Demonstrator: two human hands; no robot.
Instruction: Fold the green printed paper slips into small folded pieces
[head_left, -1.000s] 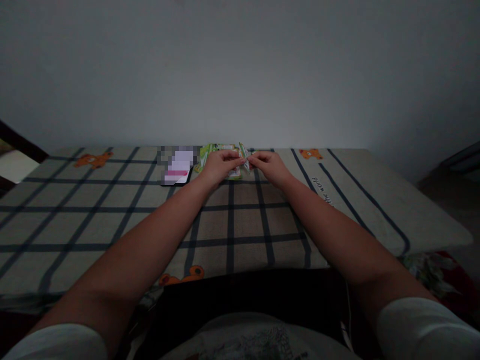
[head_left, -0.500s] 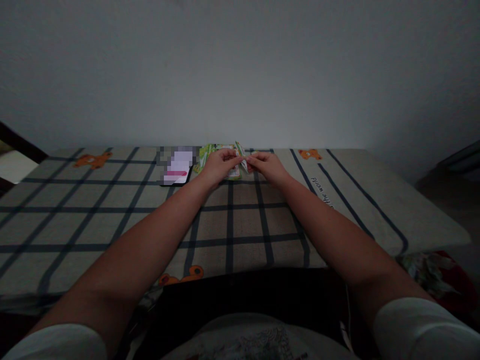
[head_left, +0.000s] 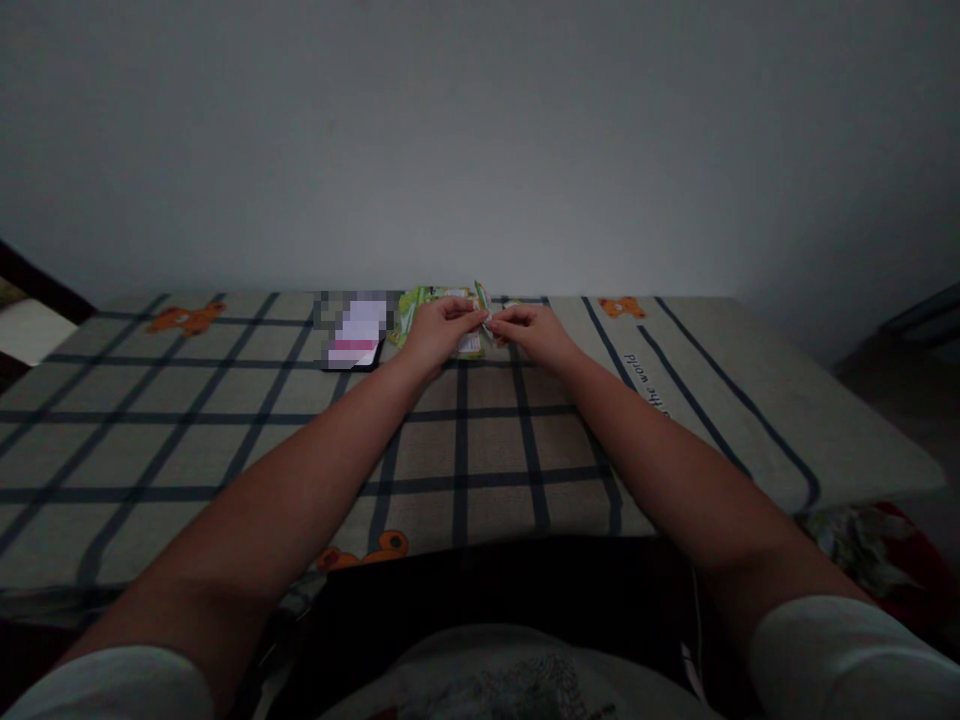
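Near the back of the table, my left hand (head_left: 440, 333) pinches the left side of a small green and white packet (head_left: 482, 296). From the right, my right hand (head_left: 534, 331) grips the same packet, its fingertips close to those of my left hand. The packet stands up a little between them. Under and behind my left hand lie flat green packages (head_left: 409, 308), partly covered by it. A phone (head_left: 357, 335) with a lit, blurred screen rests to the left of the packages.
A checked cloth with bear prints covers the table (head_left: 300, 440), which meets a grey wall (head_left: 480, 150) at the back. Part of a dark chair (head_left: 41, 285) shows at the left edge. A red patterned item (head_left: 885, 560) lies below the table's right end.
My right fingertips have shifted slightly to the left on the small packet, and less of its red part shows. My left hand has hardly moved.
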